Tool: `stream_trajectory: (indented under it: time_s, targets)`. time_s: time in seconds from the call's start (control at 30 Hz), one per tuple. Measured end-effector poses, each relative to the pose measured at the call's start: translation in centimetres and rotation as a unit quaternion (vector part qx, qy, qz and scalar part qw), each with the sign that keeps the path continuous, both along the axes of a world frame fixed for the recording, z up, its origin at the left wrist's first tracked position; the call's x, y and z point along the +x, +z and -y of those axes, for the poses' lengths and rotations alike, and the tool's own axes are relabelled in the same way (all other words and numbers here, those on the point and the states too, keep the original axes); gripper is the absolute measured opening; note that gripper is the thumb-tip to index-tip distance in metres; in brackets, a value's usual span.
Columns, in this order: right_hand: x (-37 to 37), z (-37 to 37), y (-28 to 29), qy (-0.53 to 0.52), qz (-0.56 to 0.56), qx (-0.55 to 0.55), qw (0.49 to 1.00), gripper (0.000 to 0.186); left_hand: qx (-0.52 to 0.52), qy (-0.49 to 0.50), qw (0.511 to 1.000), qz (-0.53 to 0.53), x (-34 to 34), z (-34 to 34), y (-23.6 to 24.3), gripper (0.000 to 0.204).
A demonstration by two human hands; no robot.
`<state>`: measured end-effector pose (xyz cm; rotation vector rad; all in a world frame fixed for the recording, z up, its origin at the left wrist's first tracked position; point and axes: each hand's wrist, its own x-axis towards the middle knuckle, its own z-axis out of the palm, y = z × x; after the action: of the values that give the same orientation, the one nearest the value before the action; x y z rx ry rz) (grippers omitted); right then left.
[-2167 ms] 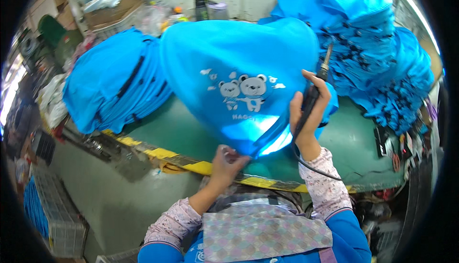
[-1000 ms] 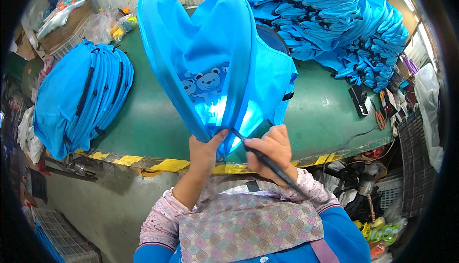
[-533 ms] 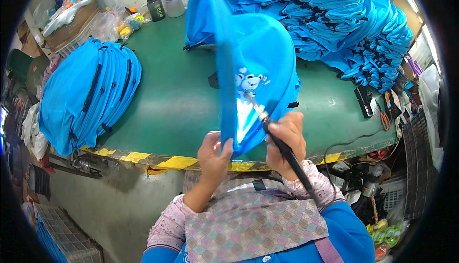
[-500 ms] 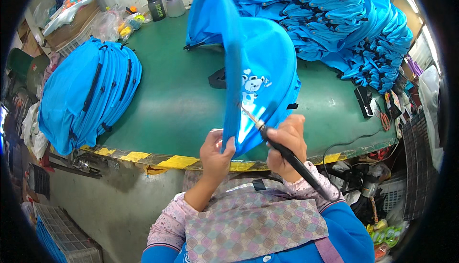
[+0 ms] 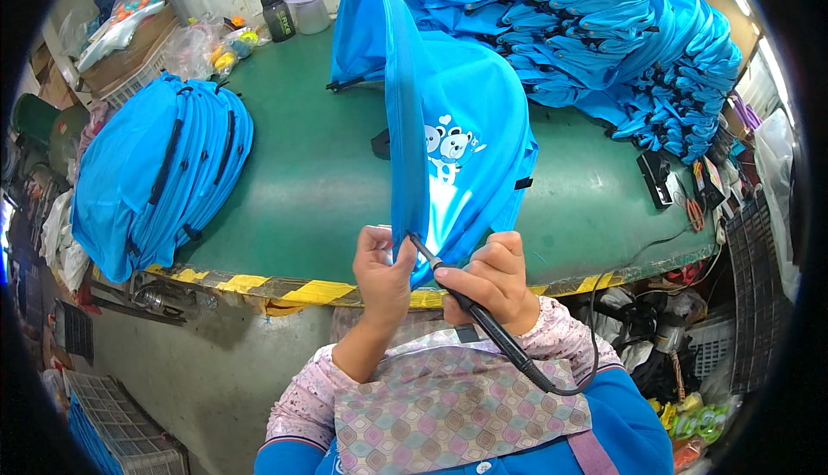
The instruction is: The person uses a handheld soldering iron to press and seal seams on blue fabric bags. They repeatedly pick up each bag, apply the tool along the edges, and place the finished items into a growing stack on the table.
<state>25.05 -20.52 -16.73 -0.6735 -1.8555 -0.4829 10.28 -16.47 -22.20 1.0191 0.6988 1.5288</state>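
Note:
A blue fabric canopy (image 5: 483, 95) with a white bear print stands on the table in front of me, its tall curved rim rising toward the far side. Fingers and thumb of my left hand (image 5: 382, 272) pinch the lower near end of that rim. My right hand (image 5: 498, 278) is closed round the black handle of a corded soldering iron (image 5: 498, 335). The iron's metal tip touches the rim's lower end, right beside my left thumb. My left fingertips behind the fabric are partly hidden.
The green table (image 5: 293, 182) has a yellow-striped front edge. A stack of folded blue canopies (image 5: 129, 173) lies at the left, and a large pile of blue canopies (image 5: 586, 35) at the back right. A black bottle (image 5: 277, 13) stands far left. The iron's cord (image 5: 634, 259) runs rightward.
The soldering iron's tip has moved nearer and left, from beside the print down to the rim's lower end. My right hand moved left with it. The canopy has shifted slightly left.

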Motion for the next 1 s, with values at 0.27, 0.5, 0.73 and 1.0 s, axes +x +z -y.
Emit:
stream_trajectory:
  time_s: [0.27, 0.5, 0.73, 1.0]
  targets:
    - [-0.5, -1.2, 1.2, 0.012, -0.066, -0.071, 0.995, 0.025, 0.013, 0.019, 1.0, -0.016, -0.1, 0.1, 0.3, 0.02]
    - [2.9, -0.5, -1.0, -0.037, -0.36, -0.121, 0.924, 0.031, -0.015, 0.017, 0.999, 0.039, -1.0, 0.1, 1.8, 0.019]
    - [7.0, -7.8, -3.7, -0.08, -0.523, -0.174, 0.83, 0.051, 0.13, 0.066, 0.975, -0.165, -0.7, 0.3, 5.9, 0.075]
    - [2.2, -11.3, 6.4, 0.11, -0.23, -0.032, 0.966, 0.068, 0.301, 0.107, 0.829, -0.459, 3.2, -6.7, 9.7, 0.069]
